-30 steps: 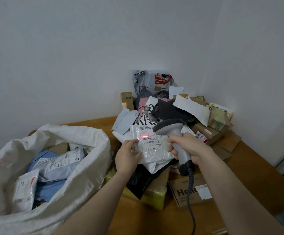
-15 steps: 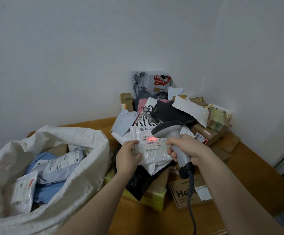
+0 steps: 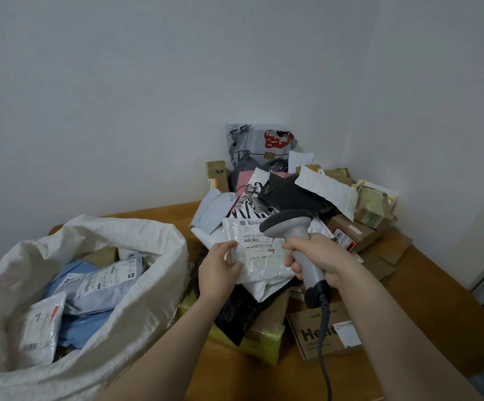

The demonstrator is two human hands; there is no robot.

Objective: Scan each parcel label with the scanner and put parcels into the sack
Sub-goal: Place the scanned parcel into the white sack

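Parcel: white mailer, label facing up, lying on top of the heap.
Left hand: pinches the parcel's left edge.
Right hand: wrapped round the scanner handle, scanner head over the label.
Sack: open, left of the heap on the table, mailers inside.

White sack, grey scanner, orange-brown table — one black-and-white patterned mailer, one pink mailer.
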